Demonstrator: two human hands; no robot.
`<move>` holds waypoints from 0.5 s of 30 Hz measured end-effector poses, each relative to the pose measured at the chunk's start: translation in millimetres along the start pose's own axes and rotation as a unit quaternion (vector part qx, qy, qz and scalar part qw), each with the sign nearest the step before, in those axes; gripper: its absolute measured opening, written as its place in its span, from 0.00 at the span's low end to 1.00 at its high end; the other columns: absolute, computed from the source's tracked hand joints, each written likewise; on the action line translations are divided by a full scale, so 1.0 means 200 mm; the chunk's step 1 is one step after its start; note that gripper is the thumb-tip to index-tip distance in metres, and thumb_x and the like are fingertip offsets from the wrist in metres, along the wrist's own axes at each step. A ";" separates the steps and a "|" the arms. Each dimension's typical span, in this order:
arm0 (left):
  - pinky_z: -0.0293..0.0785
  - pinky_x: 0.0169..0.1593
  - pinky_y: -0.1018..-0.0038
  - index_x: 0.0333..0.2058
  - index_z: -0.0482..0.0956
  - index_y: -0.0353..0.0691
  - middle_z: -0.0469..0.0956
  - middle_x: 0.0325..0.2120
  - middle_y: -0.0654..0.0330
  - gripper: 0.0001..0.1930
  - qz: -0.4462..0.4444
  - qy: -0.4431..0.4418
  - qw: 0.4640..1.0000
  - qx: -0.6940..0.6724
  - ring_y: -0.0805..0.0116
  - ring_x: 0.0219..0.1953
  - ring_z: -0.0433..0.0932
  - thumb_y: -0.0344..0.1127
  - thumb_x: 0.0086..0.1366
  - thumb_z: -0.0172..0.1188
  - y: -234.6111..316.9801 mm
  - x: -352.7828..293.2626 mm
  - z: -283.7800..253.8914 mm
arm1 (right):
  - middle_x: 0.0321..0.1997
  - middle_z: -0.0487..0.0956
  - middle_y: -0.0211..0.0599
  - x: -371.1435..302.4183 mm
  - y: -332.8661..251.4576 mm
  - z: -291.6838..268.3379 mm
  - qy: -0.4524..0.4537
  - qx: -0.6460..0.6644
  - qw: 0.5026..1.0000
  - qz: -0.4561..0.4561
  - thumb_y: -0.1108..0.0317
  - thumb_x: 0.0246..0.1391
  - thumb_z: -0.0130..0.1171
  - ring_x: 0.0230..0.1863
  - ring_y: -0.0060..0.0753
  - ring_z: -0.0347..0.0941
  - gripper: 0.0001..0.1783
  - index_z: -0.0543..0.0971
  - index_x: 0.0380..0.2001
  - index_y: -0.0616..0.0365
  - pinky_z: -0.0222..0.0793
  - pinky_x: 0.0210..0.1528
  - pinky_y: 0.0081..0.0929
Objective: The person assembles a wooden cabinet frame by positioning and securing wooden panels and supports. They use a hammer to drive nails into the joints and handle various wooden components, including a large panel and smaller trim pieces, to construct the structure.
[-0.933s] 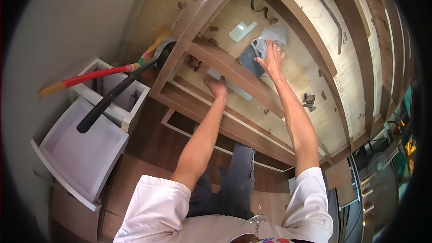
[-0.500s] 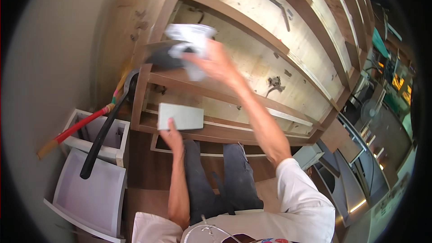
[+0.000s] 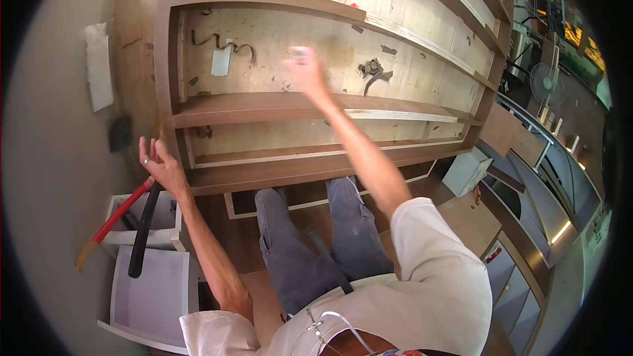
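My left hand (image 3: 163, 168) is raised at the cabinet's front left corner, fingers apart and nothing in them. Just below it are a red stick (image 3: 122, 211) with a wooden end and a long black handle (image 3: 142, 237); whether the hand touches them I cannot tell. My right hand (image 3: 307, 74) hovers over a compartment of the brown wooden cabinet frame (image 3: 250, 109), its fingers smeared by motion. Inside that compartment lie a small white card (image 3: 221, 62), a curled dark strip (image 3: 245, 51) and a crumpled dark scrap (image 3: 373, 69).
A long white piece (image 3: 99, 69) is by the left wall, above a blurred dark object (image 3: 120, 133). Pale drawers (image 3: 150, 290) stand at lower left. On the right are a light box (image 3: 467, 171), several boards (image 3: 504, 128) and a fan (image 3: 544, 83).
The pale block has left my left hand, which moved left toward the handles. My right hand no longer shows the white crumpled piece and dark object. The view has shifted.
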State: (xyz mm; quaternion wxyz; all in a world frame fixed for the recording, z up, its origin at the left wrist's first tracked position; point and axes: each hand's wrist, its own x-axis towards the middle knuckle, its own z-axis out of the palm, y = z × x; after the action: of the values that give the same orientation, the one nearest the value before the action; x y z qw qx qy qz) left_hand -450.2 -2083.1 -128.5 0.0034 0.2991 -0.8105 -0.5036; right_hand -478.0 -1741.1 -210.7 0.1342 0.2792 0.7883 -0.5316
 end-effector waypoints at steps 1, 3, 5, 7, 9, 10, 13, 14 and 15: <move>0.66 0.57 0.69 0.57 0.59 0.30 0.60 0.54 0.51 0.23 0.033 -0.018 0.999 0.039 0.60 0.55 0.67 0.36 0.68 0.50 -0.04 -0.01 0.05 | 0.46 0.73 0.43 0.03 0.24 -0.22 0.092 -0.087 0.992 0.009 0.57 0.48 0.63 0.44 0.36 0.72 0.26 0.70 0.48 0.58 0.69 0.46 0.31; 0.66 0.55 0.67 0.54 0.64 0.33 0.64 0.51 0.50 0.20 0.129 -0.019 0.986 0.107 0.59 0.52 0.69 0.35 0.66 0.52 0.01 0.05 0.19 | 0.50 0.68 0.45 0.06 0.77 -0.70 0.228 -0.277 0.932 0.052 0.48 0.38 0.69 0.49 0.43 0.67 0.38 0.68 0.48 0.59 0.63 0.53 0.38; 0.66 0.54 0.66 0.53 0.66 0.33 0.66 0.50 0.49 0.19 0.201 -0.015 0.962 0.183 0.58 0.50 0.70 0.34 0.66 0.52 0.02 0.14 0.28 | 0.55 0.67 0.51 0.10 1.01 -1.00 0.307 -0.304 0.881 0.194 0.42 0.31 0.71 0.57 0.47 0.63 0.54 0.61 0.57 0.61 0.60 0.58 0.40; 0.66 0.54 0.65 0.52 0.68 0.33 0.68 0.49 0.49 0.18 0.216 0.002 0.956 0.198 0.58 0.50 0.71 0.34 0.65 0.53 0.02 0.25 0.36 | 0.61 0.62 0.55 0.13 1.05 -1.16 0.269 -0.218 0.893 0.287 0.39 0.29 0.71 0.63 0.49 0.57 0.61 0.56 0.62 0.62 0.57 0.62 0.42; 0.66 0.54 0.66 0.52 0.68 0.34 0.68 0.48 0.48 0.18 0.228 0.003 0.949 0.216 0.58 0.50 0.71 0.34 0.65 0.53 0.04 0.34 0.44 | 0.65 0.55 0.56 0.20 1.12 -1.22 0.187 -0.139 0.931 0.280 0.37 0.26 0.71 0.67 0.52 0.50 0.66 0.51 0.64 0.61 0.54 0.64 0.45; 0.66 0.54 0.65 0.52 0.68 0.33 0.68 0.48 0.48 0.18 0.233 0.000 0.951 0.205 0.58 0.50 0.71 0.34 0.65 0.53 0.06 0.35 0.48 | 0.68 0.51 0.56 0.21 1.14 -1.23 0.151 -0.141 0.937 0.282 0.36 0.25 0.71 0.69 0.54 0.46 0.69 0.49 0.65 0.60 0.53 0.65 0.46; 0.66 0.53 0.64 0.51 0.68 0.33 0.67 0.48 0.49 0.18 0.245 -0.005 0.949 0.198 0.57 0.50 0.71 0.35 0.65 0.54 0.10 0.37 0.53 | 0.66 0.50 0.53 0.20 1.02 -0.98 0.072 -0.344 0.896 0.273 0.39 0.25 0.72 0.65 0.60 0.52 0.62 0.53 0.63 0.45 0.61 0.60 0.46; 0.66 0.53 0.64 0.51 0.68 0.33 0.67 0.48 0.49 0.18 0.252 -0.015 0.947 0.200 0.57 0.50 0.71 0.35 0.65 0.54 0.11 0.37 0.56 | 0.66 0.50 0.53 0.17 1.04 -0.99 0.087 -0.339 0.900 0.261 0.40 0.24 0.73 0.64 0.61 0.53 0.60 0.55 0.62 0.44 0.62 0.60 0.47; 0.67 0.53 0.64 0.51 0.68 0.33 0.67 0.48 0.49 0.18 0.263 -0.025 0.944 0.199 0.57 0.50 0.71 0.35 0.65 0.54 0.14 0.39 0.60 | 0.65 0.50 0.53 0.15 1.08 -0.99 0.105 -0.333 0.904 0.248 0.41 0.24 0.74 0.64 0.62 0.54 0.58 0.56 0.60 0.43 0.63 0.59 0.47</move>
State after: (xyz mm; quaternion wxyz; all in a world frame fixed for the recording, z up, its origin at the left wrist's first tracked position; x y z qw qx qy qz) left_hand -564.7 -2014.8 -186.9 0.0556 0.0567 -0.9439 -0.3204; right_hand -360.3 -1490.5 -311.9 0.2632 0.4594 0.8339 -0.1556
